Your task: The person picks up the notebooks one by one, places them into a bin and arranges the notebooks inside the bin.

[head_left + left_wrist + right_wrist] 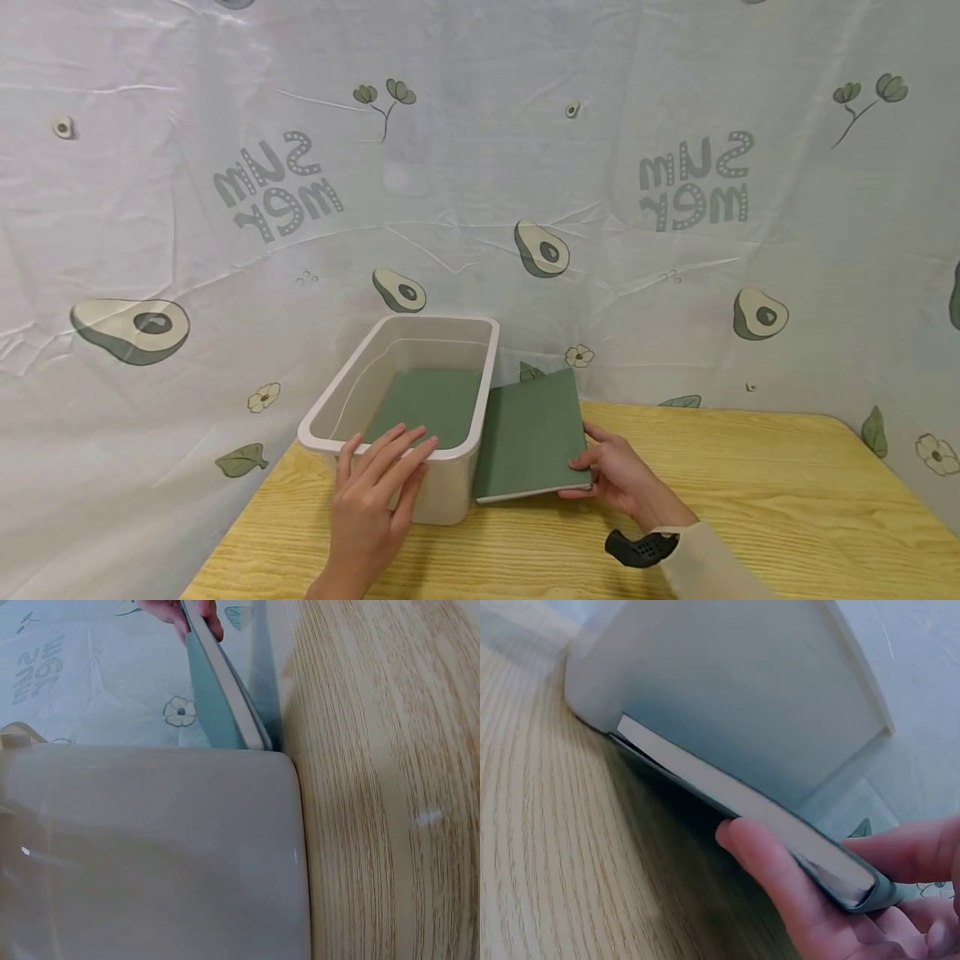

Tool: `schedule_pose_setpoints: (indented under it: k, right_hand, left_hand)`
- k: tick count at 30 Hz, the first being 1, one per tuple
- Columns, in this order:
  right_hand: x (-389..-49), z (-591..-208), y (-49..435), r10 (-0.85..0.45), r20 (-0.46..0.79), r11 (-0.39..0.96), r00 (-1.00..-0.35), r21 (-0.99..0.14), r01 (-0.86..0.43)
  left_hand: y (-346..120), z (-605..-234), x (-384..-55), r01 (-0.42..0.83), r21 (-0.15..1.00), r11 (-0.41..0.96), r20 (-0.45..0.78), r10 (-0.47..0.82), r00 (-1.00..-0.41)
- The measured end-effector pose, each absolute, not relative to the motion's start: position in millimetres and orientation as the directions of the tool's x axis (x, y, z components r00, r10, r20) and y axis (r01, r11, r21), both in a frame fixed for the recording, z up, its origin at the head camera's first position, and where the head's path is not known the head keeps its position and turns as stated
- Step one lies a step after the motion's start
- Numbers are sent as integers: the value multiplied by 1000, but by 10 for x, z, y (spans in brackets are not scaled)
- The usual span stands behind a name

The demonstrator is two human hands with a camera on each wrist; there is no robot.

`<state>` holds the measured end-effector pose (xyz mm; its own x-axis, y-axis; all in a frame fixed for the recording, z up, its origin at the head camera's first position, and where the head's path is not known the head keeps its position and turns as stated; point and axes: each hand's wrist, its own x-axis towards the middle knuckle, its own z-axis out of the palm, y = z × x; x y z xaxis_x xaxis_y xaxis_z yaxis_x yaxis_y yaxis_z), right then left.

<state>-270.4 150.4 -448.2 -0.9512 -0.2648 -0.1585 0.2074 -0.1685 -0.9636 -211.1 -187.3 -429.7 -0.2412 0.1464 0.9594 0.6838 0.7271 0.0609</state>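
A green notebook point(532, 433) leans beside the white bin, its right side raised off the table. My right hand point(618, 475) grips that raised edge, thumb on the cover and fingers beneath, as the right wrist view shows against the pale page block point(727, 787). The notebook's lower edge lies at the foot of the bin point(442, 492). My left hand point(375, 500) rests with fairly straight, spread fingers over the bin's near rim. Inside the bin, a flat green notebook-like thing point(435, 404) covers the bottom; its near part is hidden by the rim and fingers.
The wood-grain table point(720, 492) stretches to the right of the notebook. Behind it hangs a pale curtain point(480, 167) printed with avocados and flowers, close to the far side of the bin. A black band point(641, 548) sits on my right wrist.
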Motion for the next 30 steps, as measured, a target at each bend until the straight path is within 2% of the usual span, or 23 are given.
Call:
schedule_pose_setpoints:
  k: [16,30]
  right_hand:
    - [-2625,-4277,1636,-222,-130,-255,-966,-949,186]
    - [-2567,-3714,1750,-222,-75,-309,-972,-940,143]
  left_hand:
    - [-1861,-4279,-2090,683,64,728,960,143,-242]
    - [-1870,-4311,-2096,680,73,729,957,142,-254]
